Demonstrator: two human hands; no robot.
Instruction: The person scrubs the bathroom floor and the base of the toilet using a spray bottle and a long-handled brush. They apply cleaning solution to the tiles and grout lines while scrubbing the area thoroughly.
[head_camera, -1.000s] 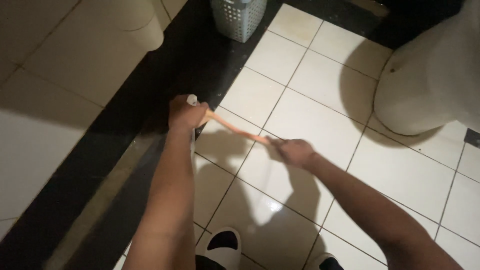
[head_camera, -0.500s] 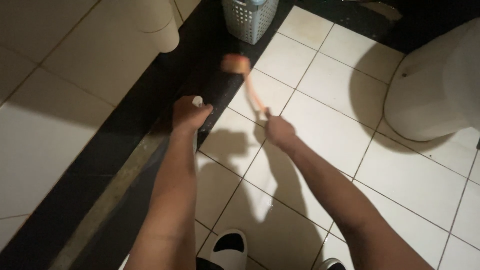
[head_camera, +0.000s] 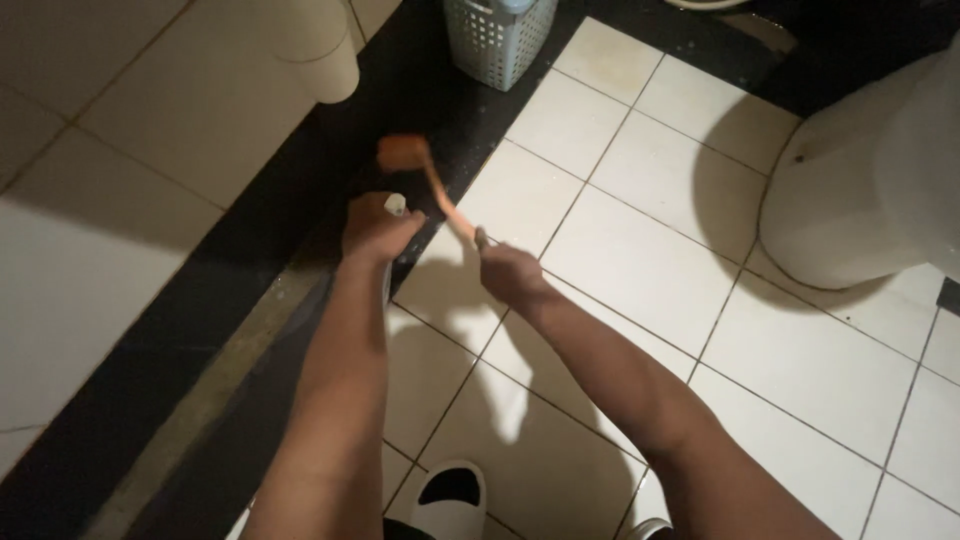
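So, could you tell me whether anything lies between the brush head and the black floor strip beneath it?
Nothing visible does: the orange brush, held in the right hand, hangs over bare black strip; the basket stands farther along.

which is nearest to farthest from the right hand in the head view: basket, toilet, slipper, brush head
From the right hand:
1. brush head, up and left, at the end of the handle this hand holds.
2. slipper, below, at the bottom edge.
3. basket, top centre, on the dark strip.
4. toilet, far right.
Basket and slipper are close to call.
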